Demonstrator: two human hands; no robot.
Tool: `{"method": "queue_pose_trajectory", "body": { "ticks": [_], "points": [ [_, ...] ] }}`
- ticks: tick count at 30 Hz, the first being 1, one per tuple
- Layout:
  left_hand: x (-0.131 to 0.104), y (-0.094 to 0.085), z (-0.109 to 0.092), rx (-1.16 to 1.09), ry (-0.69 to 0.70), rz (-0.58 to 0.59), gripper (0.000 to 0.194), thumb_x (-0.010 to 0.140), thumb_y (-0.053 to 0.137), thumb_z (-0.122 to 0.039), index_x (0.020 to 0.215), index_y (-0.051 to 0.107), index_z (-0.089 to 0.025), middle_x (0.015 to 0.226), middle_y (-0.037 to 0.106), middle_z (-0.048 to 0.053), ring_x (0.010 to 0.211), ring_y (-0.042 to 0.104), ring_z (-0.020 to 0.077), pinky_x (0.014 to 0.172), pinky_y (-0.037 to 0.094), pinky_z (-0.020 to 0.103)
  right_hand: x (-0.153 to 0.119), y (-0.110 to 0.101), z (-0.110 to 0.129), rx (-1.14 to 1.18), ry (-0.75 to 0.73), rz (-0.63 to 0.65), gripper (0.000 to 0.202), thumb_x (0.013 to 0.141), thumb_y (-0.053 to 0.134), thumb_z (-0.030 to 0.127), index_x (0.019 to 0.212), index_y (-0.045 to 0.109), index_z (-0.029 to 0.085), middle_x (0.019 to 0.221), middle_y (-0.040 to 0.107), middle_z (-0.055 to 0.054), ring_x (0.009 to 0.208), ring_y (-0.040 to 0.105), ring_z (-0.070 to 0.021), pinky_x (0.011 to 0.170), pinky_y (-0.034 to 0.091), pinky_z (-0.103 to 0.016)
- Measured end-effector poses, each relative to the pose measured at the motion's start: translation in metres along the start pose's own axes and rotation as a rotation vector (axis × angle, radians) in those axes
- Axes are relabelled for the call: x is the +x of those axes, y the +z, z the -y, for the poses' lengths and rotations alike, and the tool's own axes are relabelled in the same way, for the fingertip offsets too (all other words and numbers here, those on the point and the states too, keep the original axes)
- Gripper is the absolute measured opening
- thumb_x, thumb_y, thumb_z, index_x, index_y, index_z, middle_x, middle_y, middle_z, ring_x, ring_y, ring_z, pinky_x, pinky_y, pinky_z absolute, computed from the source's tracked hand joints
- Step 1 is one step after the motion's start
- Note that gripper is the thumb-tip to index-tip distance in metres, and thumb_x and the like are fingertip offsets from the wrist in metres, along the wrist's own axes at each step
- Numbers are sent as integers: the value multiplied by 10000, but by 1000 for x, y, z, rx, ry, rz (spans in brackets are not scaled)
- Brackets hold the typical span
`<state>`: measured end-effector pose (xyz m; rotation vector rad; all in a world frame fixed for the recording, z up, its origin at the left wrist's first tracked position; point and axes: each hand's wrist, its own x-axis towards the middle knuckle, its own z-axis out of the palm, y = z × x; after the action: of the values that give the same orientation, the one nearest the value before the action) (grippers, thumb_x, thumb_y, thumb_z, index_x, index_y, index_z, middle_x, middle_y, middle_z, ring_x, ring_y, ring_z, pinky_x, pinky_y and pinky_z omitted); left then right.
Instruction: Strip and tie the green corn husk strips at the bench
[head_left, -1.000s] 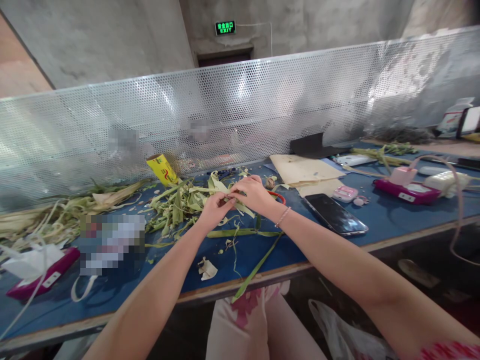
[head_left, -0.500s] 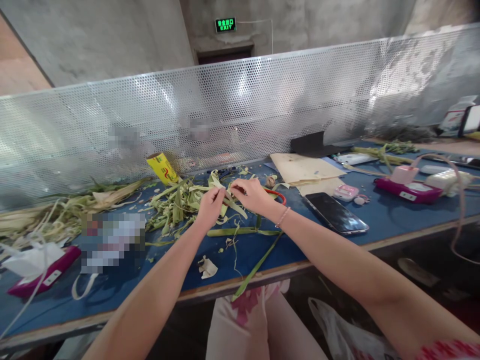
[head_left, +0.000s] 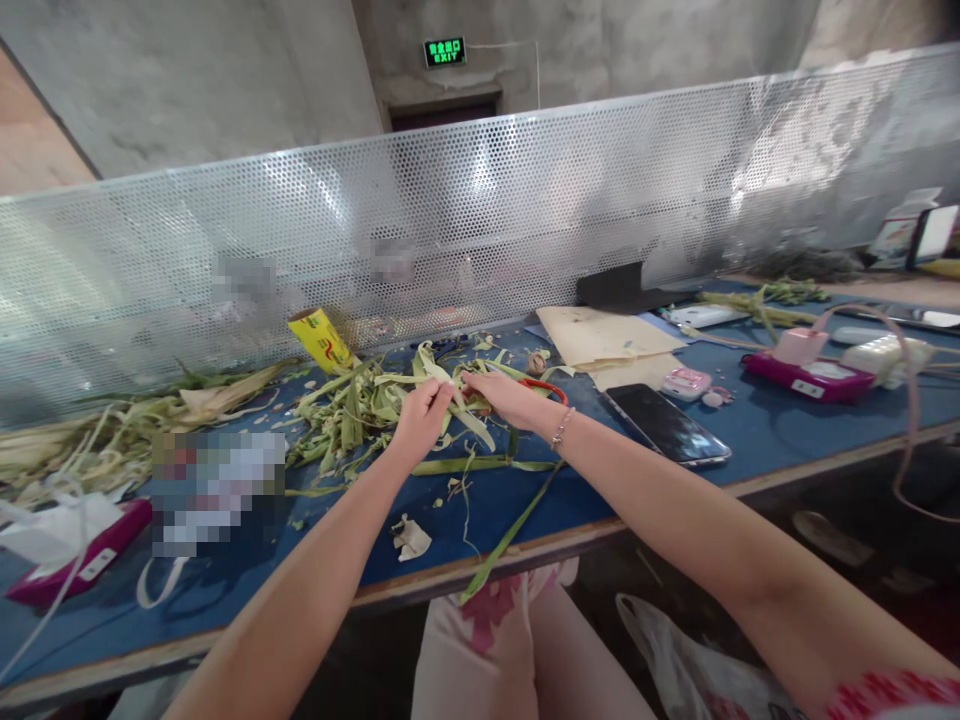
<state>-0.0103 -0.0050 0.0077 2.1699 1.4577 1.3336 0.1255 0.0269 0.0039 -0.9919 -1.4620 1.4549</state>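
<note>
Centre frame: left hand [head_left: 424, 418] pinching pale leaf strip [head_left: 475, 427], fingertips together; right hand [head_left: 504, 394] curled, hold unclear. Likely leaf-working step; next move calls for firm pinch.

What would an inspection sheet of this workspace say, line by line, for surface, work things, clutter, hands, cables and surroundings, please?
Surface: blue table, strewn with scraps.
Work things: pale strip, leaf pile.
Clutter: phone, yellow tube, tan paper.
Hands: left hand appears to pinch the strip; right hand close by, grip unclear.
Cables: white cable at left; pink cable hanging over the table's front edge at right.
Surroundings: perforated screen behind; lit exit sign on the wall.
</note>
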Motion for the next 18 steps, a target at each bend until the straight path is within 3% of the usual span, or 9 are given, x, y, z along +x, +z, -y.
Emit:
{"method": "queue_pose_trajectory", "body": {
  "ticks": [2,7,12,18],
  "points": [
    [0,0,0,3,-1,9,302,769,422,-345,526,449,-168,477,380,-30,486,367,91,478,280,219,-3,2,2,84,16,30,273,782,463,336,580,479,153,576,473,18,506,393,-72,505,319,-223],
    [-2,3,-6,-43,-32,42,274,771,410,-316,541,440,-170,462,358,-42,447,353,80,446,291,207,-1,5,-3,126,-168,57,194,721,549,312,635,471,156,561,442,47,508,371,-61,515,304,-209],
    [-3,7,-12,-202,-105,-59,252,752,457,-298,539,404,-172,478,352,-53,408,379,64,410,324,186,3,2,-7,-147,-451,-92,144,787,446,290,736,503,168,610,459,36,552,400,-83,567,343,-230],
    [0,13,-2,-386,-212,-78,262,759,460,-369,587,419,-177,476,331,-59,410,340,59,413,319,186,-4,-1,0,-417,-781,-155,246,842,340,211,857,582,163,886,538,-60,886,497,-141,844,370,-304]
  ]
}}
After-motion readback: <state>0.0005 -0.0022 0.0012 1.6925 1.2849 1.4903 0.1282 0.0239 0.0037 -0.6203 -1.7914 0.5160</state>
